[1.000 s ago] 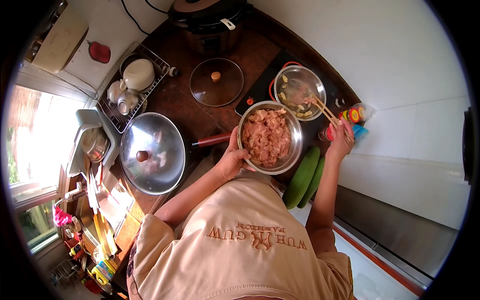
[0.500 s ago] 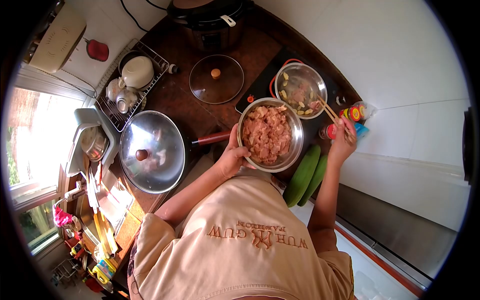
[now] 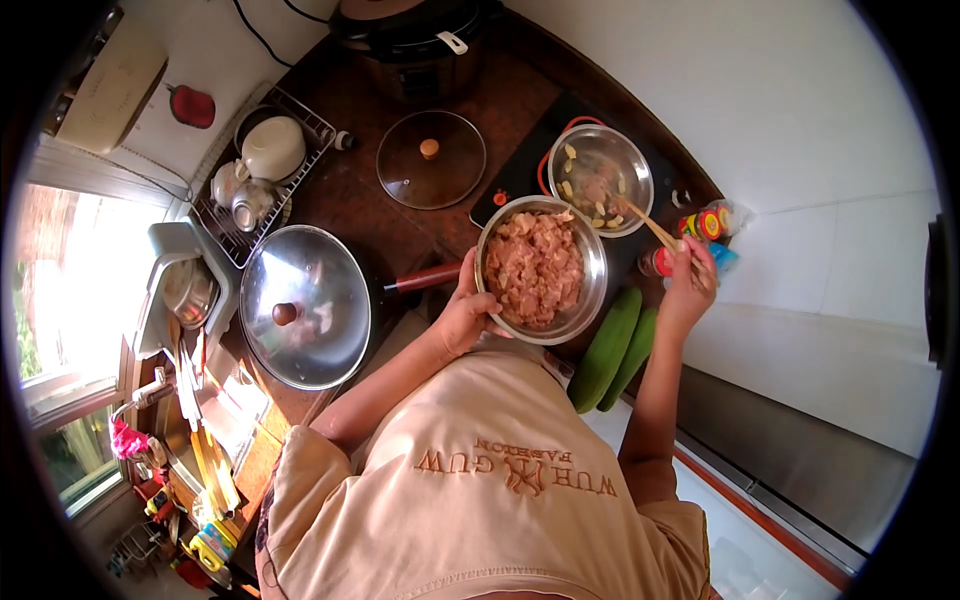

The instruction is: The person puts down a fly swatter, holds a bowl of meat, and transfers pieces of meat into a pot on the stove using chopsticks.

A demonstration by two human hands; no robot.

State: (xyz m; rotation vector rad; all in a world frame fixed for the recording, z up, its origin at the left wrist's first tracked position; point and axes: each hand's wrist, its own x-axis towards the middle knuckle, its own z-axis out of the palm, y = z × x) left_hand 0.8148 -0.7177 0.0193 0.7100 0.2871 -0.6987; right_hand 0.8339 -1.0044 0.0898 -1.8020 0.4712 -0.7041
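Observation:
My left hand grips the rim of a steel bowl close to my chest. Chopped raw meat fills much of that bowl. Wooden chopsticks are held in my right hand, their tips down inside a steel pot. Pale yellowish pieces and a clump of pinkish meat lie in the pot, partly veiled by what looks like steam. The pot stands on a black cooktop, just beyond the bowl.
A lidded pan sits left, its handle pointing at my left hand. A glass lid lies behind the bowl. Two long green vegetables rest beneath my right forearm. Jars stand beside the pot; a dish rack is far left.
The chopstick tips have shifted slightly left within the pot and now sit closer together, and the meat there has bunched up. My left hand and the bowl have stayed put.

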